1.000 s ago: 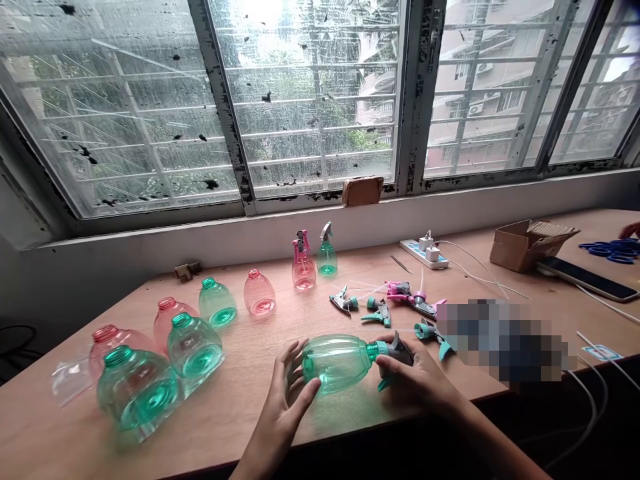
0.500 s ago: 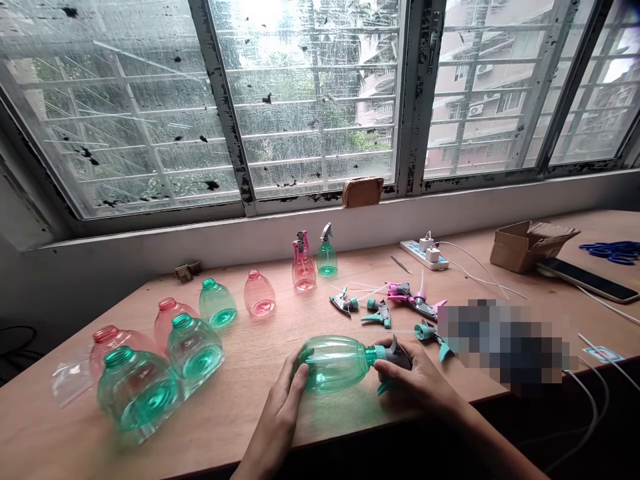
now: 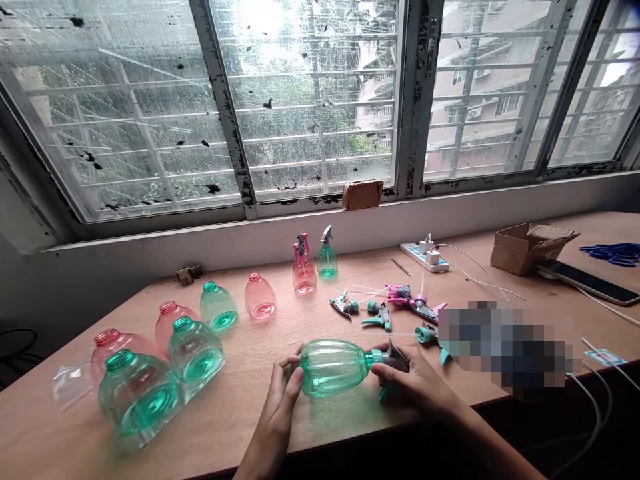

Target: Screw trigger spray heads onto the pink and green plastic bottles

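Observation:
A clear green spray bottle [image 3: 334, 368] lies sideways in the air just over the table's front edge. My left hand [image 3: 284, 393] grips its base end, thumb in front and fingers behind. At the neck, my right hand [image 3: 407, 380] is closed around the grey and teal trigger sprayer head [image 3: 391, 359], which sits on the bottle's mouth; the fingers partly hide it. Loose trigger sprayers lie beyond my right hand: teal ones [image 3: 379, 316] and pink ones [image 3: 417, 301]. Open green bottles [image 3: 137, 393] and pink bottles [image 3: 260, 297] stand to the left.
Assembled pink spray bottles [image 3: 304, 273] and a green one [image 3: 327, 260] stand near the wall. A power strip [image 3: 425, 258], a cardboard box [image 3: 530, 250], a phone [image 3: 593, 280] and blue scissors [image 3: 613, 253] lie at the right. Plastic bags [image 3: 73, 383] are at the left. One patch is blurred.
The fingers of my left hand have shifted a little on the bottle's base. The bottle has turned slightly; my right hand stays on the sprayer head.

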The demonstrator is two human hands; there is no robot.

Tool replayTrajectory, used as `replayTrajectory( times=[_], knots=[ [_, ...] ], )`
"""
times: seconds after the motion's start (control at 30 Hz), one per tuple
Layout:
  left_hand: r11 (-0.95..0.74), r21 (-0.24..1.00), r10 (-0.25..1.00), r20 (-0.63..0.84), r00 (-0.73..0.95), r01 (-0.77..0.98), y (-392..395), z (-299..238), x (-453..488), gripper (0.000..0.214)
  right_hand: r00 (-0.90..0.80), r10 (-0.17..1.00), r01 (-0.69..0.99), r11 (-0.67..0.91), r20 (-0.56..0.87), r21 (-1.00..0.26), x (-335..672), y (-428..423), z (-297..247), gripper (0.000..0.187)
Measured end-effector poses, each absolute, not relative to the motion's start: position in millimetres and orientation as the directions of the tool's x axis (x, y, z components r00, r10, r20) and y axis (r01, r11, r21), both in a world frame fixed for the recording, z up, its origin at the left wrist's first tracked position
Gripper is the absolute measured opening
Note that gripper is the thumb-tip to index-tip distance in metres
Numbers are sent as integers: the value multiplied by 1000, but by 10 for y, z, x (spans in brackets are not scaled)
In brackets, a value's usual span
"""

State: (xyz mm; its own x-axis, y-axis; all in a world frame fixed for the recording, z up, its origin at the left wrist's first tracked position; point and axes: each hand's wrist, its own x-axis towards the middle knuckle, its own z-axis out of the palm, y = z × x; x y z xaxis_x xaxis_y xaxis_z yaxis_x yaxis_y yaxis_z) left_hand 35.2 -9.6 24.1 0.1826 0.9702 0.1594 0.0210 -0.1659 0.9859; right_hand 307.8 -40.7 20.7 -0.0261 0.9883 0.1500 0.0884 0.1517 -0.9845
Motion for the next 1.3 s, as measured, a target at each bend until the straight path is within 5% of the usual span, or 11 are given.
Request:
replayTrajectory(
  times=[0.27,0.47,0.73,1.07,1.3],
  knots=[
    [-172,984,950,178,255,-48,-113,211,359,38,-22,992,65,122,121,-990,3062,-399,220,47],
    [-287,957,921,290,262,-52,-117,107,372,67,-39,994,54,108,106,-993,3057,-400,216,49],
    [-159,985,973,144,178,69,-39,221,337,60,-35,993,57,114,112,-992,3063,-420,217,48],
    [-271,963,919,262,296,-12,-131,142,324,64,-27,993,49,118,117,-992,3070,-396,204,48],
    [-178,980,962,154,224,92,-92,241,319,59,-29,992,68,124,123,-990,3073,-406,200,46]
  ],
)
